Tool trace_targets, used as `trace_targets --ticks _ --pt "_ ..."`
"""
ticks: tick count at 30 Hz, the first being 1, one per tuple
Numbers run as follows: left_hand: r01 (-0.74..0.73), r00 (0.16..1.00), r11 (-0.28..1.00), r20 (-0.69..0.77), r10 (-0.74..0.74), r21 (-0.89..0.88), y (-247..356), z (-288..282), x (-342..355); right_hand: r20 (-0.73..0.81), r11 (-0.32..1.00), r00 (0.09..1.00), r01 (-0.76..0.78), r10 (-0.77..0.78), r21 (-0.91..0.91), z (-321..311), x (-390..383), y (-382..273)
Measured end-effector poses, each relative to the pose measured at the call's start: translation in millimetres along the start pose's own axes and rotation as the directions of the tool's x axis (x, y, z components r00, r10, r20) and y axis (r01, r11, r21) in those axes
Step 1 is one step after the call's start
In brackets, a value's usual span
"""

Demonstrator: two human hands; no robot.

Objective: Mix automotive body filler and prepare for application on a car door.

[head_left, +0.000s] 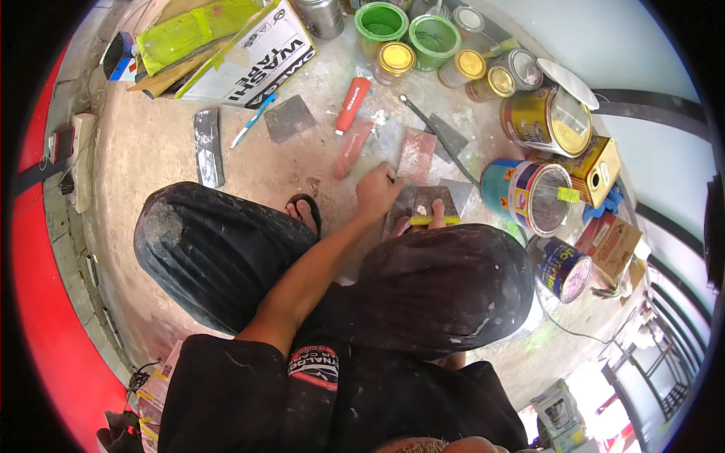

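Observation:
My left hand (380, 187) is closed in a fist low over the floor, between my knees. A small dark bit shows at its fingers, too little to name. Beyond my right knee, part of my right hand (437, 211) shows, its thumb pressed on a flat dark scraper (432, 198) with a yellow-green edge; the knee hides the rest of this hand and its forearm. Grey sheets lie under and beside the scraper. Just past my left hand are a reddish sanding sheet (416, 154) and two red tubes, one bright (353, 106) and one faded (353, 149).
Green paint pots (381, 29) and yellow-lidded jars (396, 62) stand at the far side. Large tins (526, 195) line the right, with a cable (442, 140) along the floor. A cardboard box (253, 60), a blue-white brush-like stick (254, 121) and a dark strip (208, 148) lie left.

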State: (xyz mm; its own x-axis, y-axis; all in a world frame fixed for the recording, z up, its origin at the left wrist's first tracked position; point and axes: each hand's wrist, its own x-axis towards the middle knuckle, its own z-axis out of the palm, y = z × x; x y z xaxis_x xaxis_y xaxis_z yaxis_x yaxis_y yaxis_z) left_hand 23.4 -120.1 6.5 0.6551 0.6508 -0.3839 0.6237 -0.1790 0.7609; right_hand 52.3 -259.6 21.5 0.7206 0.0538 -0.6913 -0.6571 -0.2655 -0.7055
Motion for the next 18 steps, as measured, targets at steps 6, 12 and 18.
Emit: trace_targets --ticks 6,12,18 --pt "-0.053 0.997 0.997 0.062 0.049 0.064 -22.1 -13.2 -6.5 -0.001 0.999 1.000 -0.005 0.005 0.038 -0.5 2.0 -2.7" --pt "0.087 0.954 0.970 0.262 -0.147 0.229 22.8 -35.1 -29.9 -0.019 0.998 0.999 -0.028 0.029 0.058 -5.3 9.4 -2.9" --pt "0.319 0.778 0.933 0.516 -0.359 0.167 -16.8 19.5 -37.0 -0.028 0.995 0.997 -0.071 0.073 0.068 1.4 13.1 -1.2"
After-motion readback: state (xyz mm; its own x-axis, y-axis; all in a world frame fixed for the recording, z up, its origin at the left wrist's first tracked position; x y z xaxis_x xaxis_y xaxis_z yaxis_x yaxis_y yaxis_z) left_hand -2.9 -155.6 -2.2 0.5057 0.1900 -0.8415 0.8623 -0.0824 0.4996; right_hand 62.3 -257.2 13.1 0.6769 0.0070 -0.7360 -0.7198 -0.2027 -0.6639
